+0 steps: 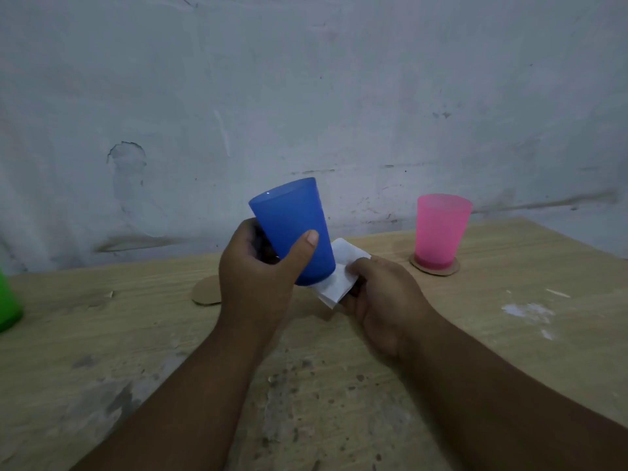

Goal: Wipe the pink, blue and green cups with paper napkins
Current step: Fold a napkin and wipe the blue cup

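Observation:
My left hand (253,271) grips the blue cup (292,220) above the table, tilted with its rim up and to the left. My right hand (384,300) pinches a folded white paper napkin (339,278) against the cup's lower right side and base. The pink cup (441,229) stands upright on a round cardboard coaster (453,268) at the back right. Only a part of the green cup (8,300) shows at the left edge of the view.
A bare cardboard coaster (205,290) lies on the wooden table (509,334) just left of my left hand. A rough grey wall (306,96) rises right behind the table. White flecks (526,312) and dark stains mark the tabletop.

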{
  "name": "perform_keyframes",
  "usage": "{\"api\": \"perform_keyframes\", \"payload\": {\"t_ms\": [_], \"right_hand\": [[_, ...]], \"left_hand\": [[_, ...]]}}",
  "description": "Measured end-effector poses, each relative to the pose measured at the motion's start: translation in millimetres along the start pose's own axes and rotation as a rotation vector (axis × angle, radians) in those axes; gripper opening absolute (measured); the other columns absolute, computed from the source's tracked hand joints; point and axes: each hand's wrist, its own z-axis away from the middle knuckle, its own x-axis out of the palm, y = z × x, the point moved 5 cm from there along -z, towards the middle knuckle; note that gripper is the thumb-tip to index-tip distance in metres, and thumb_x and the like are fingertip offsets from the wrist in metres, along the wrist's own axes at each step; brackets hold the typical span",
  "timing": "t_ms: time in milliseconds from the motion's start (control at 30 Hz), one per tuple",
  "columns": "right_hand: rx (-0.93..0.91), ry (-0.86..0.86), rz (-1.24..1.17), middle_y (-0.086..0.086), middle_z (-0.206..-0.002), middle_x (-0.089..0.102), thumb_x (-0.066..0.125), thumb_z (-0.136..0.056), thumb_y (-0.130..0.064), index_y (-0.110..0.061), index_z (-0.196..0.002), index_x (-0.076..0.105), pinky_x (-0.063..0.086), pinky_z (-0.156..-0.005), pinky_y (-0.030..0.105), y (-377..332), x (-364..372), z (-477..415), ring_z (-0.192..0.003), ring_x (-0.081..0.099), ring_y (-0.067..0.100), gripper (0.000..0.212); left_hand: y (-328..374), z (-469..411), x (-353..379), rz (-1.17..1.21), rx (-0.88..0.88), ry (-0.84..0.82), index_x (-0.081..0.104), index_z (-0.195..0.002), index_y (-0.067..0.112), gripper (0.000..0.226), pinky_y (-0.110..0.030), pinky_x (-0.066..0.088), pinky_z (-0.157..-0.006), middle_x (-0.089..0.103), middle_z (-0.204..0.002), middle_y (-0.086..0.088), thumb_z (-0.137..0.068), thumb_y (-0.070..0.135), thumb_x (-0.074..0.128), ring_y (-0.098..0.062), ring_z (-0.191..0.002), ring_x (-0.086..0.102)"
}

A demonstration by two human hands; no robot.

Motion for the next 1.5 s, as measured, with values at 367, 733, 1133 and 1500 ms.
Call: {"api": "perform_keyframes", "payload": {"t_ms": [367,733,1133,1500], "right_hand": [[0.085,-0.311,-0.136,0.027,-0.129,0.061,0.038,-0.099,0.001,0.005,-0.134,0.051,0.039,-0.110,0.052,3,6,-7,-0.122,0.058,0.040,0.037],[0.031,-0.456,-0.194,0.017,-0.127,0.066,0.035,-0.094,0.010,-0.001,-0.130,0.057,0.057,-0.090,0.032,-8,16,2,-0.113,0.067,0.029,0.044],[-0.114,-0.228,-0.082,0.011,-0.100,0.076,0.054,-0.096,-0.004,-0.010,-0.114,0.069,0.056,-0.065,0.023,-8,8,0,-0.075,0.072,0.013,0.024],[0.054,-0.237,-0.102,0.010,-0.088,0.069,0.052,-0.093,-0.003,-0.003,-0.107,0.068,0.050,-0.060,0.026,7,18,0,-0.069,0.059,0.015,0.021]], "left_hand": [[3,-1,8,0.083,-0.057,-0.098,0.066,-0.112,0.019,0.044,-0.022,0.056,-0.077,0.074,-0.107,0.007,-0.075,0.038,0.076,-0.008,-0.099,0.070],[2,-2,7,0.121,-0.088,-0.119,0.065,-0.118,0.015,0.047,-0.024,0.056,-0.082,0.074,-0.111,0.004,-0.077,0.034,0.076,-0.011,-0.104,0.070],[5,0,14,0.153,-0.097,-0.135,0.063,-0.122,0.014,0.053,-0.029,0.057,-0.087,0.073,-0.115,0.002,-0.076,0.037,0.075,-0.012,-0.107,0.069],[12,2,20,0.176,-0.033,-0.214,0.063,-0.118,0.017,0.043,-0.022,0.055,-0.083,0.074,-0.112,0.007,-0.078,0.028,0.073,-0.009,-0.107,0.069]]}}
